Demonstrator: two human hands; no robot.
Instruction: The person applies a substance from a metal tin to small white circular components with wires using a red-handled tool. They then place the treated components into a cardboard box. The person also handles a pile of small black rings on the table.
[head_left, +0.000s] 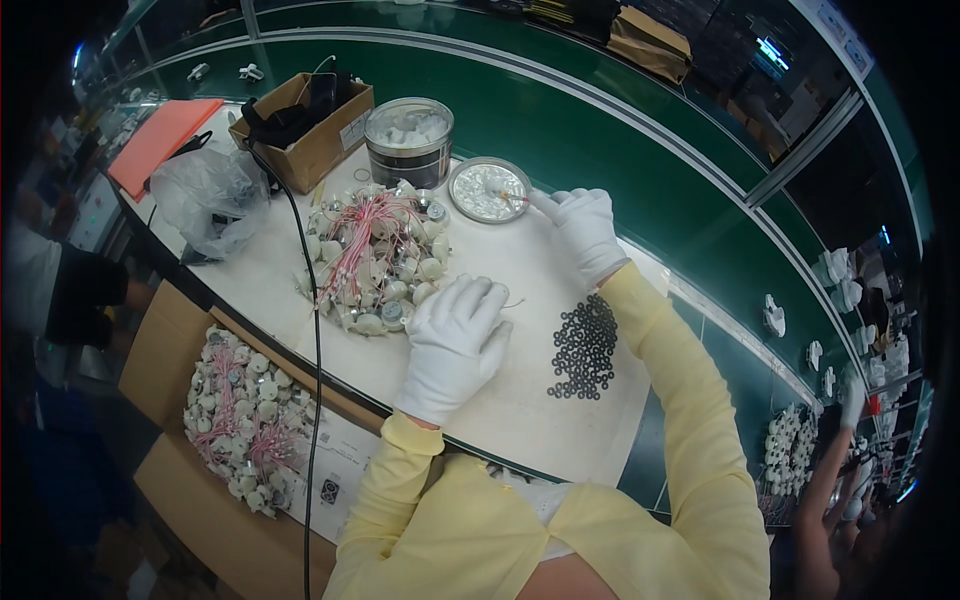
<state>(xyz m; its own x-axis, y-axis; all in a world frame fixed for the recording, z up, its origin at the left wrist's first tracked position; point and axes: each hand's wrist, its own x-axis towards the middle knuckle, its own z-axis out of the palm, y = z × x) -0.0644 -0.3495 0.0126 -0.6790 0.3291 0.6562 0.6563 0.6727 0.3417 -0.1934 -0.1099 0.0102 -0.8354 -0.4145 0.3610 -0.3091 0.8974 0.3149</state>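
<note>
My right hand (588, 232), in a white glove, pinches a thin stick (516, 198) with a reddish part. The stick's end reaches over a round shallow lid (461, 207) holding a pale, shiny paste (485, 188). Lower on the table, my white-gloved left hand (455, 345) is closed, its fingers curled down. A thin wire end (516, 303) shows beside its fingertips; what the hand holds is hidden. Just beyond that hand lies a heap of small white motors (400, 268) with pink wires (362, 225). Several small black rings (585, 350) lie nearest my right forearm.
An open tin (408, 165) stands behind the heap beside a cardboard box (318, 150) with dark items. A clear plastic bag (205, 205) and orange sheets (160, 145) lie left. A black cable (316, 400) hangs before a carton of motors (240, 420). A green conveyor (560, 120) runs behind.
</note>
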